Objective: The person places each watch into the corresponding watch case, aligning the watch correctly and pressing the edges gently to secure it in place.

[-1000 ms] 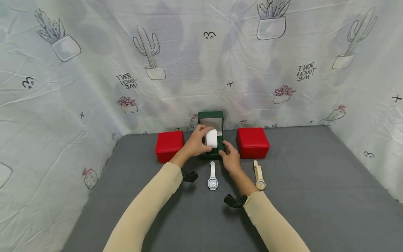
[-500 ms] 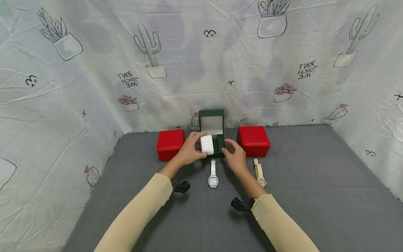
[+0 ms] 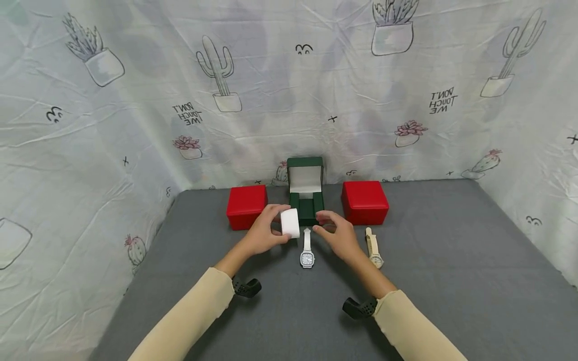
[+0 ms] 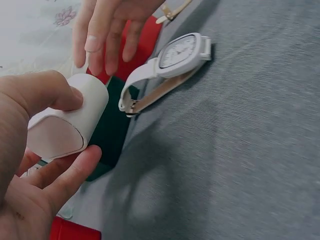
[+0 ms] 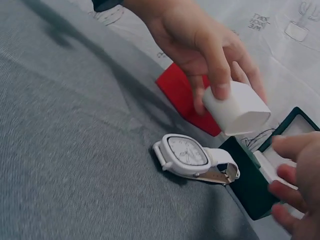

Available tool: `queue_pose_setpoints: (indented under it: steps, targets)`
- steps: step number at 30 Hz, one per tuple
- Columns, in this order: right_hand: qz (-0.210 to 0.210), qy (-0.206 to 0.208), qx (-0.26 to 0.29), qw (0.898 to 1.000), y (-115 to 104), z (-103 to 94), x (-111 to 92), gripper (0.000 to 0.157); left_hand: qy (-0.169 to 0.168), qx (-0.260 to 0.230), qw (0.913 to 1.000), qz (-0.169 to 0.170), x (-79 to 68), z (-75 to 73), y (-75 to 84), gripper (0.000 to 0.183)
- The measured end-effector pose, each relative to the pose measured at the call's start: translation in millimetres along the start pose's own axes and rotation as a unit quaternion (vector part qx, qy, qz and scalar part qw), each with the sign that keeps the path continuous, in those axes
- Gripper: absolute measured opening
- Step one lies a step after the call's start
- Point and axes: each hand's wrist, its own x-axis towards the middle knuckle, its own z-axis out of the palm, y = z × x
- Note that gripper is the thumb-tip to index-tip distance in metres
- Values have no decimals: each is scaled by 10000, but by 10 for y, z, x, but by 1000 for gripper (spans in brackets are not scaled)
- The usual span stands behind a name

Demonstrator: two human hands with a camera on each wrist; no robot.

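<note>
My left hand (image 3: 263, 233) grips a white watch cushion (image 3: 290, 223) between thumb and fingers, held up in front of the green watch box (image 3: 306, 212). That box stands with its lid raised, showing a pale lining and a dark green inside. In the left wrist view the cushion (image 4: 82, 117) is a rounded block with a flat end. Just right of the box's front, my right hand (image 3: 339, 234) hovers with fingers loosely bent, holding nothing. Between the hands a white watch (image 3: 307, 253) lies on the table, strap fastened in a loop, square dial toward me.
Closed red boxes flank the green one: a left red box (image 3: 246, 206) and a right red box (image 3: 365, 202). A cream-strapped watch (image 3: 373, 248) lies beside my right forearm. Behind the grey table (image 3: 451, 281) hangs a printed cloth (image 3: 289, 90).
My left hand has lifted the white cushion out of the green box and brought it toward me and left. My right hand has come off the box's right side and drawn slightly nearer.
</note>
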Motion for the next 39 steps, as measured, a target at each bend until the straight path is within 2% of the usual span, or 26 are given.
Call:
queue_pose_setpoints:
  steps: [4,10,19,22,24,29,33,35,39]
  targets:
    - [-122,-707,-585,9957,5,-23,-53,46,6,-13,10000,2,-98,17,-20,73]
    - [-267,-1456,-1270,9808,26,-22,-87,67,-29,-10,10000,-3,-197,31,-74,72]
    - [-703,-2048,-2476,9443,70,72,-70,102,-161,15,9998,93,-268,63,-133,70]
    - [-831,-2163,-2759,9328,80,83,-73,105,-288,-24,9995,138,-273,85,-140,70]
    - [-965,-2185,-2829,9289,72,88,-79,103,-341,-50,9993,171,-273,97,-140,70]
    - [-1251,-2129,-2767,9287,69,95,-117,95,-372,-132,9991,160,-279,134,-132,69]
    - [-1289,-2079,-2653,9326,88,97,-141,92,-421,-288,9986,111,-278,156,-136,69]
    - [-1319,-2007,-2536,9370,102,93,-146,89,-426,-425,9981,109,-274,166,-139,70]
    - [-1308,-1820,-2061,9525,126,72,-139,81,-383,-701,9967,142,-264,184,-145,69]
